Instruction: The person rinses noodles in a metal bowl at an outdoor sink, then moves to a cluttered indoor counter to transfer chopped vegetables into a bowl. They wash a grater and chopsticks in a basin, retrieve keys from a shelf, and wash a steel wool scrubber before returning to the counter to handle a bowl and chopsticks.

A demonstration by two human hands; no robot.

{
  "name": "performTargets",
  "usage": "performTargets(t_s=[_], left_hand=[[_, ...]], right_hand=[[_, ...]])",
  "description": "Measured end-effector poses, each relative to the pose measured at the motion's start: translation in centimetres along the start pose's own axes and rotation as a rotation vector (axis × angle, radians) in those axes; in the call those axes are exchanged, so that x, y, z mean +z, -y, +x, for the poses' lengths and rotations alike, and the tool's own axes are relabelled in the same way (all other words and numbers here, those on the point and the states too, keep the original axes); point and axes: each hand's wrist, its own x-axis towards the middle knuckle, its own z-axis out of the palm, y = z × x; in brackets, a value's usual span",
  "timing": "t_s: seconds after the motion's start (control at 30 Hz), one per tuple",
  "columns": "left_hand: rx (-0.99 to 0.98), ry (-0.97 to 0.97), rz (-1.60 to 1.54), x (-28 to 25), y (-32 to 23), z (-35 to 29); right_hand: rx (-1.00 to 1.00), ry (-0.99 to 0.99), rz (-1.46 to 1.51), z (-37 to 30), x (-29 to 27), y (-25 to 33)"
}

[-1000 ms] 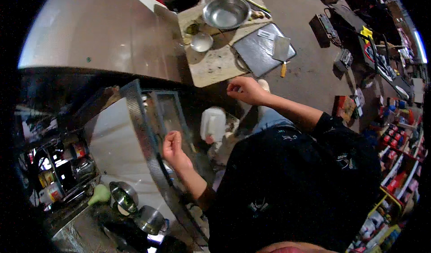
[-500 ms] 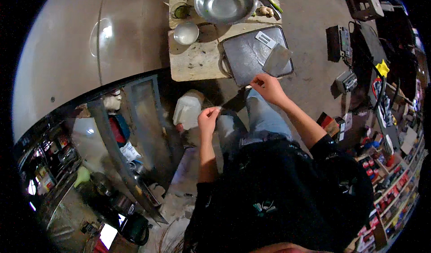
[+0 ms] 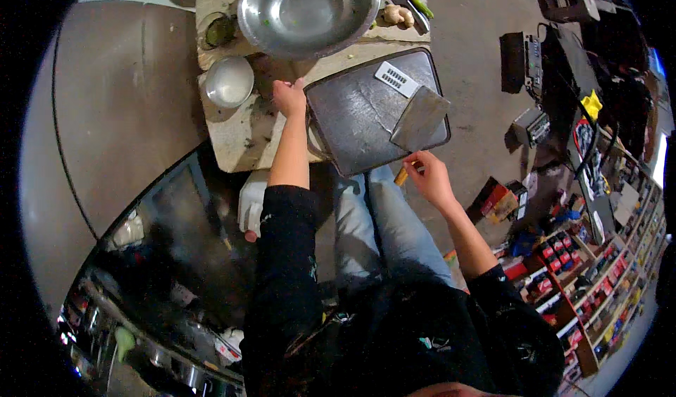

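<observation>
Toward the near right corner of the dark board (image 3: 343, 119), we list: one cleaver (image 3: 422, 119), blade lying flat, handle (image 3: 401, 177) overhanging the near edge, presumably for easy reach. Right hand (image 3: 429, 176): fingers bent, that handle just at the fingertips, blade beyond; whether they pinch it, we cannot tell. Left hand (image 3: 288, 99): over the worktop (image 3: 229, 143), between small bowl (image 3: 230, 81) and the dark board's left edge, its closure unclear to us.

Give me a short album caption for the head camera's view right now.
Left hand by the dark board, right hand by the cleaver, a big metal bowl beyond.
</observation>
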Motion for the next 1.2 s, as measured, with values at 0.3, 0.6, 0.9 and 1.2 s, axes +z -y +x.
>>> performTargets(t_s=[0.3,0.6,0.9,1.2], left_hand=[[-0.056,0.214,-0.055,-1.9,-1.6,0.8],[-0.108,0.506,-0.362,-9.6,5.3,-6.9],[-0.181,0.601,-0.54,-9.3,5.9,-14.4],[-0.367,0.171,-0.895,-8.7,2.6,-21.3]], right_hand=[[-0.093,-0.124,-0.062,10.4,1.4,-0.2],[-0.318,-0.487,-0.27,30.4,4.3,-0.3],[-0.192,-0.315,0.596,35.7,7.6,-3.4],[-0.307,-0.02,-0.034,21.0,16.8,1.0]])
